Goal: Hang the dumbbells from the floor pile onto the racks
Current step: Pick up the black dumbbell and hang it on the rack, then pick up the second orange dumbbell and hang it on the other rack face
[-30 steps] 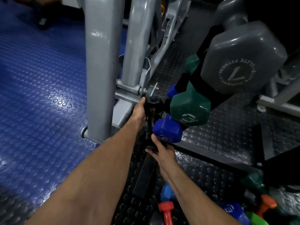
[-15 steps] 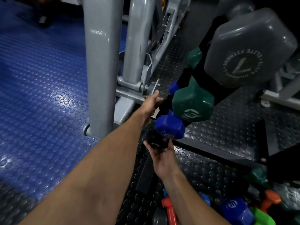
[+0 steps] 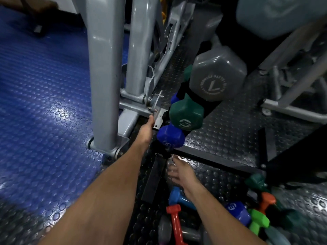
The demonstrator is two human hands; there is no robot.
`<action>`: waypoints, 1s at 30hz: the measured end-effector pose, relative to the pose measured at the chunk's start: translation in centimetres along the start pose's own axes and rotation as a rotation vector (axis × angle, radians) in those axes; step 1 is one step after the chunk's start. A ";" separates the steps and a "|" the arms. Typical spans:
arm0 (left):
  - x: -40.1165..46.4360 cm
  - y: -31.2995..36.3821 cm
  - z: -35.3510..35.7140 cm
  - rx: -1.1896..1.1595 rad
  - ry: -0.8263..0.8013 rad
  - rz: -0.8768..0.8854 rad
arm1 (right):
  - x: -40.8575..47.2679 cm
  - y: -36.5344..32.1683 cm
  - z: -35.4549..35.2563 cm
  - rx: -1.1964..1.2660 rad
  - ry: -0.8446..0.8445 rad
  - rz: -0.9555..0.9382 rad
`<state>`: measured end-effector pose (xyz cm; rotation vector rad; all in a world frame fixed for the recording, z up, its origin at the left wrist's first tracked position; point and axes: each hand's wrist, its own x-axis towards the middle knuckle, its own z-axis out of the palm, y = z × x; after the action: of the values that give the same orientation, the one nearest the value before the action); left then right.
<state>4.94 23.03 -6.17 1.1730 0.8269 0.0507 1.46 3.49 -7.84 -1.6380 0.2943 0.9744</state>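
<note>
Hexagonal rubbery dumbbells (image 3: 185,115), black rack (image 3: 210,105), studded floor (image 3: 221,138)

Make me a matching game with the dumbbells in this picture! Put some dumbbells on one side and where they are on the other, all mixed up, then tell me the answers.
Dumbbells:
1. grey dumbbell
2. dark green dumbbell
3. red dumbbell
4. bright green dumbbell

Places:
A. on the floor in the pile, near the right edge of the picture
B. on the rack, highest of these
C. on the floor, beside the right forearm
D. on the rack, just below the grey one

Pairs: 1-B, 2-D, 3-C, 4-A
</note>
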 end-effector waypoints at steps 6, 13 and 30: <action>-4.9 -2.1 0.3 -0.010 0.057 -0.023 | -4.2 0.8 -4.2 -0.131 0.038 -0.048; -10.6 -4.0 1.2 0.012 0.211 0.040 | -8.6 2.1 -8.0 -0.199 0.056 -0.037; -19.6 -13.1 17.7 0.499 -0.189 -0.080 | -14.5 5.5 -26.2 -0.646 0.458 -0.146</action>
<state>-3.35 -5.15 -3.93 1.5816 0.7369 -0.3456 0.23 -26.15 -1.04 -2.4407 0.1649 0.5960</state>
